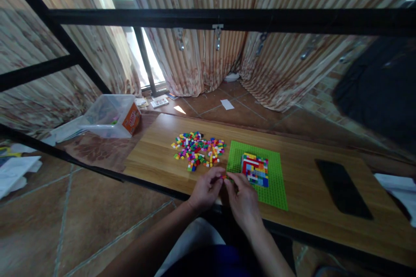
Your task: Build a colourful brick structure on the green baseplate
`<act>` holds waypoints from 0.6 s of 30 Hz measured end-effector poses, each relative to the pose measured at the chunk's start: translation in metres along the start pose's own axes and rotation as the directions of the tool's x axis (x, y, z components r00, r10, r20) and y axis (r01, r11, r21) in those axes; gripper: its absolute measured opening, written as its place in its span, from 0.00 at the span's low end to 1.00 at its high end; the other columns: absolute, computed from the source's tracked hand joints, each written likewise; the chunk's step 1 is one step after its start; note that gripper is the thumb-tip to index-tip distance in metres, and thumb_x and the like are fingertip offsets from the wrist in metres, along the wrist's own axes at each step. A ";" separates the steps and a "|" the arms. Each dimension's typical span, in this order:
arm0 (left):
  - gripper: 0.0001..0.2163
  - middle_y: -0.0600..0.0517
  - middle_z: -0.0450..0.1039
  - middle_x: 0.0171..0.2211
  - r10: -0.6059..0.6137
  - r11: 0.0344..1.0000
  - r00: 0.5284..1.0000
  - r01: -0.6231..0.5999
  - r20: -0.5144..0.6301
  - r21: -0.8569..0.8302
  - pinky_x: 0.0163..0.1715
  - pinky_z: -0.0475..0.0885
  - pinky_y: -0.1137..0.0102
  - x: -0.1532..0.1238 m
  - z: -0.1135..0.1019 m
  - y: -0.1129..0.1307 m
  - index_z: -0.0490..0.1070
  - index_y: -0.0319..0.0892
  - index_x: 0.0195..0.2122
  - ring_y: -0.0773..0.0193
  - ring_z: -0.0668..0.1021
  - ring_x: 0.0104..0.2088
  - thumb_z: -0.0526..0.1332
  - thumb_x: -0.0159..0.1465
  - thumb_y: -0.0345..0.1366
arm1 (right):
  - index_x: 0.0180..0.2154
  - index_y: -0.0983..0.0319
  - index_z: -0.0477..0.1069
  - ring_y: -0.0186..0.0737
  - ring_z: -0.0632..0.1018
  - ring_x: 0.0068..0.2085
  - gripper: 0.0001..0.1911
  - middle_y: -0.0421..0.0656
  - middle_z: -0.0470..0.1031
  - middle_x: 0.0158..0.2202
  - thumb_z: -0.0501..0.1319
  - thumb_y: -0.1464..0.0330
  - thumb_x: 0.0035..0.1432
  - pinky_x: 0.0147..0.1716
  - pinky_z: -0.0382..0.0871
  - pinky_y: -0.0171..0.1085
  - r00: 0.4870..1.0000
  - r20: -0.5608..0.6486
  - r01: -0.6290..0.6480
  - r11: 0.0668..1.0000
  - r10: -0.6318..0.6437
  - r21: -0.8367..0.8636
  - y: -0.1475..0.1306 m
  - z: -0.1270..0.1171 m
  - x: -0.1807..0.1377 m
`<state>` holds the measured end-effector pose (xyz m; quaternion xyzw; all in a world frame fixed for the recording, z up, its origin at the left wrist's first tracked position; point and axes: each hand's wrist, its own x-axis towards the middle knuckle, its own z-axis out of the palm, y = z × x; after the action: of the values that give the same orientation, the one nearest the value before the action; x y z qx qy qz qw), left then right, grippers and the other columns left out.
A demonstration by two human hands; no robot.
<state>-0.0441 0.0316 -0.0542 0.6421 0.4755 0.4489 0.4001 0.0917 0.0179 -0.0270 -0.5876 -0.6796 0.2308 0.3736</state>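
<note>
A green baseplate (pixel 274 181) lies on the wooden table (pixel 156 151), with a patch of small coloured bricks (pixel 255 169) built on it. To its left is a loose pile of several small coloured bricks (pixel 198 149). My left hand (pixel 205 190) and my right hand (pixel 243 199) meet at the baseplate's near left corner. Their fingertips are pinched together on a tiny reddish brick (pixel 224 176). Which hand bears it I cannot tell exactly; both touch it.
A black phone (pixel 342 188) lies flat on the table's right part. A clear plastic box (pixel 112 114) with an orange label stands at the far left. Black metal frame bars (pixel 227 19) cross overhead and along the table's near edge. Curtains hang behind.
</note>
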 end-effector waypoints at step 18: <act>0.07 0.50 0.75 0.33 -0.020 1.000 0.999 0.020 0.038 0.013 0.34 0.73 0.71 0.005 -0.003 0.005 0.72 0.41 0.39 0.65 0.77 0.32 0.56 0.64 0.35 | 0.38 0.57 0.77 0.41 0.78 0.40 0.13 0.44 0.78 0.38 0.56 0.60 0.61 0.42 0.71 0.41 0.953 -0.291 -0.054 0.993 0.082 0.103 0.010 -0.026 0.001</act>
<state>-0.0453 0.0351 -0.0476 0.6483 0.4770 0.4296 0.4095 0.1184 0.0177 -0.0182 -0.6203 -0.5843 0.1851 0.4895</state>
